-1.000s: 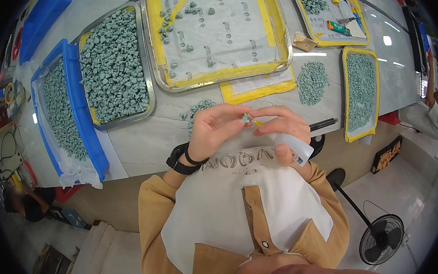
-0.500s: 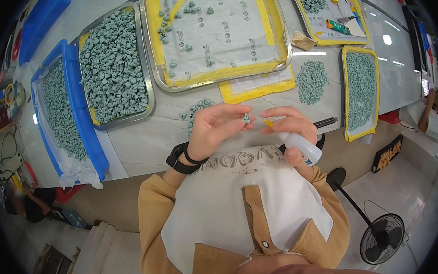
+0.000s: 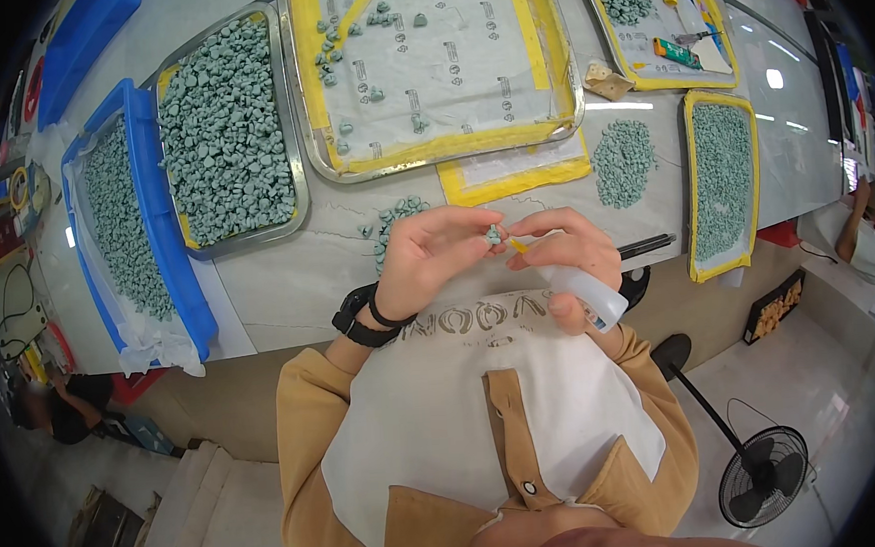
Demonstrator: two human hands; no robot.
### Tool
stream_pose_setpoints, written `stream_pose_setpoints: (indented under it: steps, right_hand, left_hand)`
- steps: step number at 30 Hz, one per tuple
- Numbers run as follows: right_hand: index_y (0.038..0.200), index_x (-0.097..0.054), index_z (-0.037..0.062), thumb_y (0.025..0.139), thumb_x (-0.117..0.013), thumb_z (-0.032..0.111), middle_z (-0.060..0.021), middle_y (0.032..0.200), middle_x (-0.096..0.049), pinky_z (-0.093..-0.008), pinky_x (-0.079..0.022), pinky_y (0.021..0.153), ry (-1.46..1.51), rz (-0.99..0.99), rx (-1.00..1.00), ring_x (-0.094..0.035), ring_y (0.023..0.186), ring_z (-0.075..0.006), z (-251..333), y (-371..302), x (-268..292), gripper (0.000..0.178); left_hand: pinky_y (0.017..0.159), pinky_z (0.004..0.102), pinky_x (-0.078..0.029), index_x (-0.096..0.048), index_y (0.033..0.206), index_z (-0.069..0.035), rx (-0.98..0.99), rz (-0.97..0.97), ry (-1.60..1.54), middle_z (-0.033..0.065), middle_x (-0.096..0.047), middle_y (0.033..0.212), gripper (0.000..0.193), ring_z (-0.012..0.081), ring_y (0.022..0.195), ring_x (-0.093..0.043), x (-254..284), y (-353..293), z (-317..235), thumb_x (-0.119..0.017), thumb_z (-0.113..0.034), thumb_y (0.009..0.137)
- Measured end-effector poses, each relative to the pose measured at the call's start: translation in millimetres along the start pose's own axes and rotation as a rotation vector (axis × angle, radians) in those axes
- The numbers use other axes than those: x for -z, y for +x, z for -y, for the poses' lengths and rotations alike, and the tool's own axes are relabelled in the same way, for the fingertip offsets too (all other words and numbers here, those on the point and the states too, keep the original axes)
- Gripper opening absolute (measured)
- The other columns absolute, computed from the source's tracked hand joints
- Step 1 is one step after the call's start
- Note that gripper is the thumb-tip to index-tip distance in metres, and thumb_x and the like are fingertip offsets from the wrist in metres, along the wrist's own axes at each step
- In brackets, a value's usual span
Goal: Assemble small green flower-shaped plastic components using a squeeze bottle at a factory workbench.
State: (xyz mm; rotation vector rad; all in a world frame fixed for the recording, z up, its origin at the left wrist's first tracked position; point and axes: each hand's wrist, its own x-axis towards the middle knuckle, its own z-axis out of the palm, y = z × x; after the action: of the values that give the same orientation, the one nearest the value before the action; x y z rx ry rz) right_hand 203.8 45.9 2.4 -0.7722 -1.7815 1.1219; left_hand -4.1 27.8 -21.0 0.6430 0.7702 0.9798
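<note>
Between its thumb and fingertips my left hand pinches a small grey-green stone piece. Close on its right, my right hand grips a white glue bottle with a yellow nozzle, whose tip is beside the stone piece; whether they touch I cannot tell. A loose pile of similar stones lies on the table just behind my left hand, partly hidden by it. Another pile of finer stones lies farther back on the right.
A large metal tray lined with paper holds scattered stones at the back. Left stand a stone-filled metal tray and a blue tray. Right are a narrow yellow-edged tray, a tool tray and black tweezers-like tools.
My right hand has moved left with the glue bottle, bringing the yellow nozzle up close to the stone piece. My left hand has barely moved.
</note>
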Motion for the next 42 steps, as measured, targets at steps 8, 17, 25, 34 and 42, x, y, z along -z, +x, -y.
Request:
stream_pose_setpoints:
  steps: [8,17,25,34,42]
  right_hand:
    - [0.104,-0.061,0.0064,0.068,-0.067,0.004,-0.0076,0.098,-0.06,-0.0388,-0.046,0.078,-0.54,0.101,-0.084,-0.055,0.092,-0.029,-21,5,7,0.036]
    - [0.1,-0.069,0.0049,0.076,-0.066,-0.006,-0.0085,0.092,-0.064,-0.0318,-0.046,0.068,-0.789,-0.284,-0.129,-0.058,0.079,-0.0237,-14,-13,44,0.027]
    - [0.09,-0.072,0.0055,0.079,-0.07,0.004,-0.0045,0.088,-0.065,-0.0303,-0.045,0.067,-1.088,-0.452,-0.389,-0.057,0.078,-0.0208,-46,-45,135,0.011]
    - [0.086,-0.068,0.0043,0.078,-0.07,0.005,-0.0065,0.085,-0.063,-0.0355,-0.046,0.073,-1.2,-0.31,-0.303,-0.056,0.082,-0.0253,-61,-36,129,0.008]
    - [0.092,-0.069,0.0028,0.079,-0.07,0.004,-0.0092,0.088,-0.061,-0.0353,-0.046,0.076,-1.121,-0.381,-0.323,-0.056,0.085,-0.0262,-54,-37,128,0.013]
  left_hand:
    - [0.086,0.0322,-0.053,-0.059,0.117,0.006,-0.017,-0.027,-0.024,0.0156,-0.066,0.106,0.028,0.0201,0.094,-0.065,4,-3,8,-0.056,0.001,0.089]
    - [0.089,0.0346,-0.053,-0.058,0.116,0.008,-0.043,-0.034,-0.028,0.0156,-0.066,0.107,0.027,0.0213,0.097,-0.065,7,-3,6,-0.055,0.002,0.09]
    - [0.083,0.0322,-0.052,-0.058,0.116,0.006,0.016,-0.029,0.007,0.017,-0.066,0.104,0.029,0.0213,0.091,-0.066,0,-2,4,-0.056,0.0,0.088]
    - [0.091,0.0338,-0.052,-0.058,0.119,0.006,0.011,0.02,-0.015,0.0147,-0.066,0.108,0.029,0.0207,0.1,-0.065,5,-1,3,-0.055,0.002,0.09]
    - [0.092,0.0345,-0.053,-0.058,0.119,0.006,0.02,0.031,-0.011,0.0148,-0.066,0.108,0.029,0.0195,0.1,-0.064,5,-2,2,-0.054,0.002,0.09]
